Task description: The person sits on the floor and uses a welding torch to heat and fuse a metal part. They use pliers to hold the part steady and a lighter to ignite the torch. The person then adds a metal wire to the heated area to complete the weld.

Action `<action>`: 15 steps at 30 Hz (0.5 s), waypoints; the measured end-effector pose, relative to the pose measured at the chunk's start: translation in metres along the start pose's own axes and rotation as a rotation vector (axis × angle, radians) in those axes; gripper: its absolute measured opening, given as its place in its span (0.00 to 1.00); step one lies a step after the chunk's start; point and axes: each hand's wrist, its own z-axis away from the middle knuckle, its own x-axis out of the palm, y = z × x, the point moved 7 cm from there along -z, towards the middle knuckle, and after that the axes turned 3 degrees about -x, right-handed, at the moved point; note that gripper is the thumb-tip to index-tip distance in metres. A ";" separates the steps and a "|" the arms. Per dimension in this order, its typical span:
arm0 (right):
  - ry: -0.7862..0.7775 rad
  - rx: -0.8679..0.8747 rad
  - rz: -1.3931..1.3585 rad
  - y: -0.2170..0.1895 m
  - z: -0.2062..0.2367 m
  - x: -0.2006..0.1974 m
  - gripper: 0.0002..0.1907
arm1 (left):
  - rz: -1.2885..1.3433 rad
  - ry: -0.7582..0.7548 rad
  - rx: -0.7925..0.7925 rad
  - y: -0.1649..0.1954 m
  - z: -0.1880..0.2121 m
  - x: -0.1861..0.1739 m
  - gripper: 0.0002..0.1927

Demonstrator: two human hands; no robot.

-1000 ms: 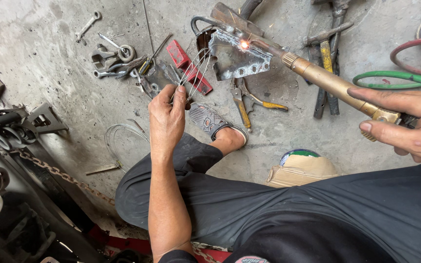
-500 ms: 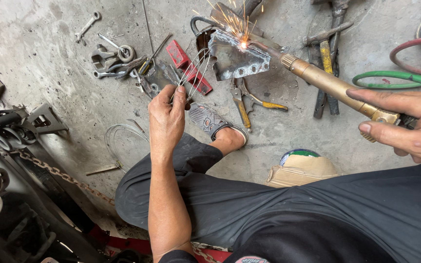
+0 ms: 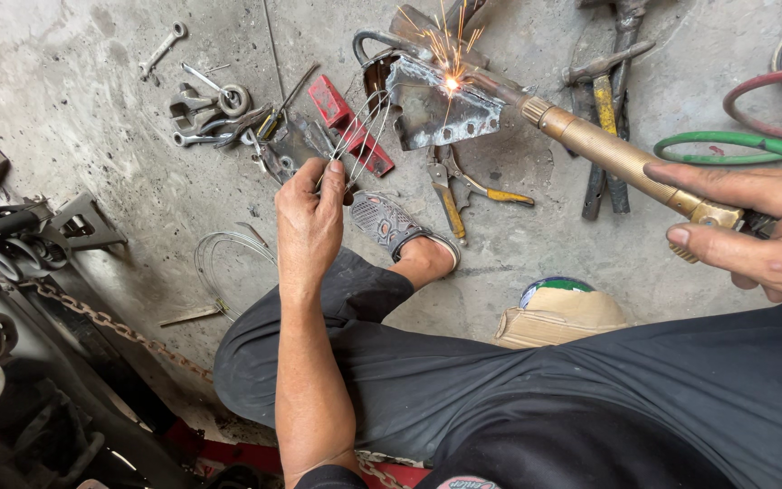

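Your right hand (image 3: 753, 231) grips the brass torch (image 3: 626, 158), sparking on the metal bracket (image 3: 441, 113); your left hand (image 3: 309, 217) pinches filler wires (image 3: 364, 136) ready nearby.

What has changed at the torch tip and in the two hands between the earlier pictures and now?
The glow at the tip of the brass torch on the metal bracket has grown from a small red spot into a bright fan of sparks shooting upward. The right hand keeps its grip on the torch handle, and the left hand still holds the thin wire rods. Nothing was picked up or let go.
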 end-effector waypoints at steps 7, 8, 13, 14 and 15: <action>-0.005 0.004 0.009 0.001 -0.001 0.001 0.31 | -0.014 0.000 0.001 -0.001 0.000 0.001 0.23; -0.009 0.006 0.001 0.001 -0.001 0.000 0.31 | -0.013 0.000 0.003 -0.001 0.000 0.001 0.23; 0.011 -0.019 0.039 -0.001 0.000 0.001 0.32 | -0.053 0.004 0.006 -0.002 -0.001 0.002 0.24; 0.012 -0.027 0.036 -0.002 0.000 0.001 0.32 | -0.064 0.007 0.000 -0.002 -0.001 0.002 0.24; 0.009 -0.022 0.027 -0.001 0.000 0.000 0.31 | -0.075 0.011 -0.005 -0.002 -0.002 0.002 0.24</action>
